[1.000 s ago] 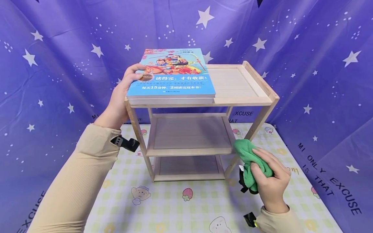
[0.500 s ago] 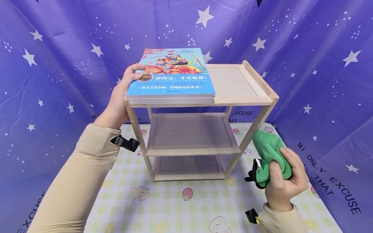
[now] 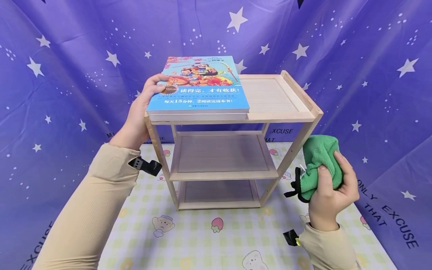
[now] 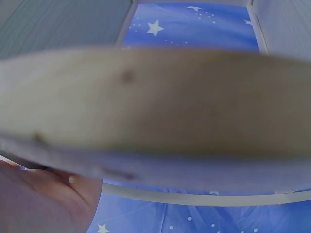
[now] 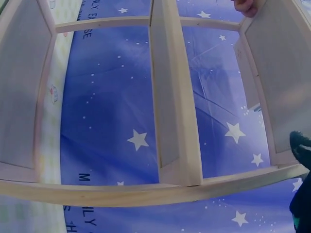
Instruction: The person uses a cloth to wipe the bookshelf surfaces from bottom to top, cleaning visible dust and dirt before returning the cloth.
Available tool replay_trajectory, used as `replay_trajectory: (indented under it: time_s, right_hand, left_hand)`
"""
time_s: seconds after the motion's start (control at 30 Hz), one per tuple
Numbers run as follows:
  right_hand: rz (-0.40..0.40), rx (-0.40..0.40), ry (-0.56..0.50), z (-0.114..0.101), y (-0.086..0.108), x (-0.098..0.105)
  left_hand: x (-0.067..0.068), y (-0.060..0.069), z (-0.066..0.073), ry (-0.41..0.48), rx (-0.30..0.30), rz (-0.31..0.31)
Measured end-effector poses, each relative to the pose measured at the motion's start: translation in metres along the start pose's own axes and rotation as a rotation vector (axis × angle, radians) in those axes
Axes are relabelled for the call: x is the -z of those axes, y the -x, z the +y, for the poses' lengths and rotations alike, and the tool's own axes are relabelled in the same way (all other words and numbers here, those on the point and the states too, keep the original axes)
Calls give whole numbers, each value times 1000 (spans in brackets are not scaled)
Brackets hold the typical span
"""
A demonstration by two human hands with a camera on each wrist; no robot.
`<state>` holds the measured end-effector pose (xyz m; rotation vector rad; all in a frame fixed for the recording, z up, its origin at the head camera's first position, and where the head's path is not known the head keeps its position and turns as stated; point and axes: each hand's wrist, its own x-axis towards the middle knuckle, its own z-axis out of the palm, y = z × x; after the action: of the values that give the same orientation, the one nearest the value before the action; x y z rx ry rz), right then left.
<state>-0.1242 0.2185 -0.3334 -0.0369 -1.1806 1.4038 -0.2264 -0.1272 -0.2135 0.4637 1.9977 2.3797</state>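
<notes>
In the head view a three-tier wooden shelf [image 3: 280,116] stands on the cloth-covered table. A blue picture-covered book [image 3: 206,97] lies flat on the left part of its top tier. My left hand [image 3: 138,107] holds the top's left end, with fingers lying on the book's left edge. Curled fingertips [image 5: 245,7] show beneath the top board in the right wrist view. Beside the shelf's right leg, my right hand [image 3: 332,193] grips a bunched green cloth [image 3: 318,150] with black trim, thumb in front. In the left wrist view a blurred wooden leg [image 4: 160,102] hides much of the scene.
The middle tier [image 3: 222,153] and bottom tier [image 3: 219,193] sit below the top. A checked tablecloth [image 3: 195,240] covers the table. Purple star-patterned curtain [image 3: 371,93] hangs behind and at both sides.
My right hand has moved the green cloth from the middle tier's right end out to the right and then up along the leg. The left hand, book and shelf stay put.
</notes>
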Motion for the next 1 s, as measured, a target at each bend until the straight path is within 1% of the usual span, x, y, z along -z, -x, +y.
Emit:
replay_trajectory:
  time_s: [0.1,0.33,0.5,0.67,0.83,1.0]
  right_hand:
    - [-15,-42,-1,4,-4,-2]
    - [-72,-128,-95,5,-14,-14]
    - [-81,-152,-124,2,-26,-28]
    - [-82,-166,-167,-6,-39,-43]
    - [-141,-183,-199,-13,-45,-52]
    - [-228,-211,-230,-15,-39,-54]
  left_hand:
    - [0,0,0,-8,5,4]
    - [0,0,0,2,-8,-7]
    - [0,0,0,8,-6,-7]
    - [-1,-1,0,-6,-1,-3]
    - [-1,-1,0,-12,-1,-1]
    - [-1,-1,0,-10,-3,2]
